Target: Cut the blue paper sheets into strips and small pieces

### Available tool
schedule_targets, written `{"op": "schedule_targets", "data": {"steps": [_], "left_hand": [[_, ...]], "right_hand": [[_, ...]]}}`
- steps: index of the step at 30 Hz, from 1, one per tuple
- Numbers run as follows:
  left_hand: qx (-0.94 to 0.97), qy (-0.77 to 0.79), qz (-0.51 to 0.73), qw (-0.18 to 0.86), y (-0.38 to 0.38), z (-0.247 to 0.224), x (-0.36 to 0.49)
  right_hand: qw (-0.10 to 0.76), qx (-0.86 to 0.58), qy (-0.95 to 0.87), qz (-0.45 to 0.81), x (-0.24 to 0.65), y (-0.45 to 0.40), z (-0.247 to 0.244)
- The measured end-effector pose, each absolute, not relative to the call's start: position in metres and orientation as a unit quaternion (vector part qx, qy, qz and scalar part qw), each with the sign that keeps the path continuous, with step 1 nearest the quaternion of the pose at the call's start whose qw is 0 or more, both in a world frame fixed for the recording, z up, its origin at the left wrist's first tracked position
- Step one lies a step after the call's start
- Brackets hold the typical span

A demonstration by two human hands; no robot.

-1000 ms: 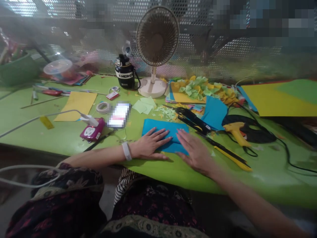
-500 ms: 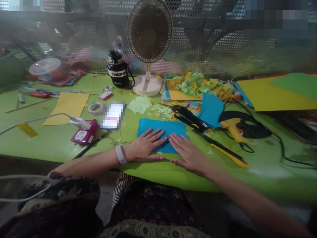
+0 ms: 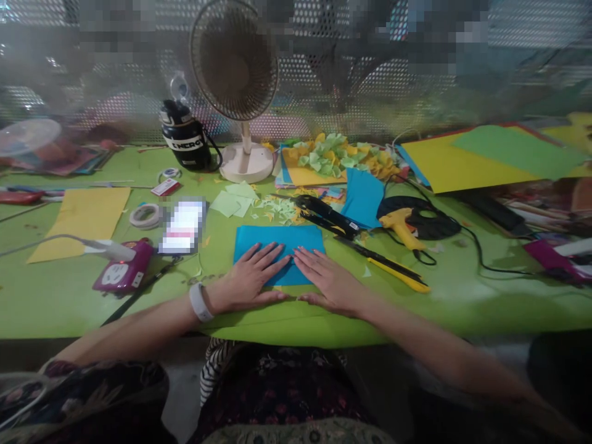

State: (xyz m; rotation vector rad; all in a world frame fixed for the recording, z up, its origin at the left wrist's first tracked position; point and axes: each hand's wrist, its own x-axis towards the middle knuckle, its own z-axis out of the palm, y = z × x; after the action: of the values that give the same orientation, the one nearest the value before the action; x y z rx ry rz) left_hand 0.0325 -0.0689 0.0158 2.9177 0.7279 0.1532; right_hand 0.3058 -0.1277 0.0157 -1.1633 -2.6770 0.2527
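Left hand [image 3: 245,277] and right hand [image 3: 329,285] both open and flat, fingers spread wide, holding nothing, fingertips nearly meeting on a blue paper sheet [image 3: 282,237], heels of the palms down on the green table [image 3: 69,308] just below the sheet; a yellow-handled cutter [image 3: 398,274] just beside the right hand; farther up, light green paper scraps [image 3: 231,200], a glue gun [image 3: 401,227] and a roll of tape [image 3: 144,216]

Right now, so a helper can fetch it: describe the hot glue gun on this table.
From the desk fan, go right past the blue paper sheet. There lies a yellow hot glue gun, pistol-shaped, unlike the straight yellow-handled cutter below it, against coiled black cord.
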Motion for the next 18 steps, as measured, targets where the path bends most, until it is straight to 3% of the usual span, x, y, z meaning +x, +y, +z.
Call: {"op": "schedule_targets", "data": {"steps": [18], "left_hand": [[0.964,0.256,0.029,0.065,-0.071,0.018,0.038]], "right_hand": [[0.131,-0.372,-0.918,0.048,0.315,-0.124,0.000]]}}
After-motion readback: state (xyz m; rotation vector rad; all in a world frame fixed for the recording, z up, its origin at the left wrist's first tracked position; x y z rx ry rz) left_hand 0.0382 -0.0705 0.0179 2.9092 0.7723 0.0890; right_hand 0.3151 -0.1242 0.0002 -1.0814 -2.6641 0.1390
